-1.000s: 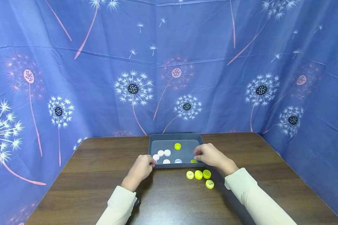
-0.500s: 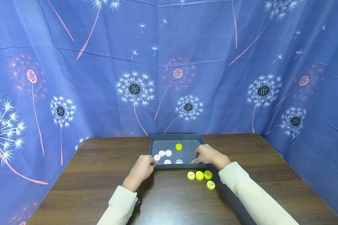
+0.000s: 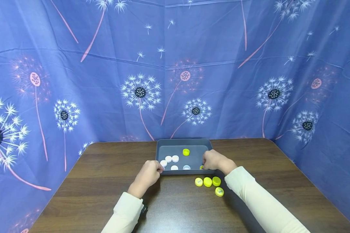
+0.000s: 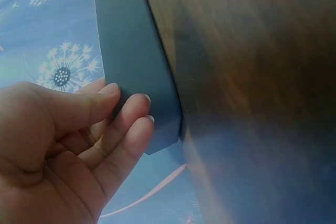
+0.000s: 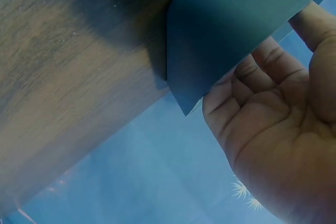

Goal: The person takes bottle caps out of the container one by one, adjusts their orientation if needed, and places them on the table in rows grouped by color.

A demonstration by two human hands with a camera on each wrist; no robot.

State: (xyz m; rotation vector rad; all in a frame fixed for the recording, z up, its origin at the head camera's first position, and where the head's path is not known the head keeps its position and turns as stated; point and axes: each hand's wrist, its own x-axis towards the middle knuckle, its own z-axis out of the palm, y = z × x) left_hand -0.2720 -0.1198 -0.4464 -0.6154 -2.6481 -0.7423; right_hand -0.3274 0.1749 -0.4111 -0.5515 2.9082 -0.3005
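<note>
The tabletop (image 3: 175, 204) fills the bottom of the frame; at lower centre sits a grey tray (image 3: 180, 172). The left hand (image 3: 147, 174) pinches the tray's lower-left corner. The right hand (image 3: 217, 160) dips in at its lower right, fingertips hidden by the wall, beside a mostly covered yellow cap (image 3: 201, 167); whether it grips that cap, I cannot tell

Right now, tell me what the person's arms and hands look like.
Both arms wear long, plain, cream-coloured sleeves: the left sleeve and the right sleeve each end in a cuff near the wrist. The left hand and the right hand wear no gloves, and no rings show on the fingers. A small black object shows by the left cuff, too small to identify.
</note>
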